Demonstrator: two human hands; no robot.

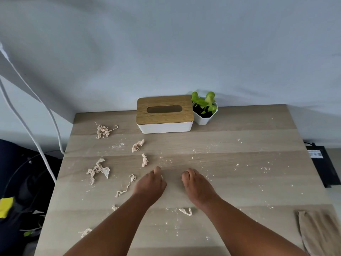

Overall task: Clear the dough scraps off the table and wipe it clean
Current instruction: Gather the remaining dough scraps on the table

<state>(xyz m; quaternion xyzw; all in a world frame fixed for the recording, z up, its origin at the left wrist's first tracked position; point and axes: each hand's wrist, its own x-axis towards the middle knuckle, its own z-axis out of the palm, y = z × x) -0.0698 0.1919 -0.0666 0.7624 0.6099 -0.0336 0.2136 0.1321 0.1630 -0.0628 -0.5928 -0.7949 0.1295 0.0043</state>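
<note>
Both hands rest near the middle of the pale wooden worktop [239,182], backs up and fingers curled under. The left hand [150,185] may hide a small white bit at its knuckles, but what lies under the fingers cannot be made out. Likewise the right hand [196,186] shows only its back, so whether either holds anything cannot be told.

The dough scraps [98,169] lie scattered over the left half of the worktop, thin, crumpled and beige. One clump [103,131] sits near the far left corner, two small pieces [137,145] lie ahead of the left hand, and another scrap [186,211] lies between the forearms. One near piece [85,232] is partly covered by the left forearm. Fine white flour specks [265,169] dot the surface.

At the far edge stand a tissue box [164,115] with a wooden lid and a small potted plant [204,109] just beside it. A folded tan cloth [319,233] at the near right corner is cut off by the frame.
</note>
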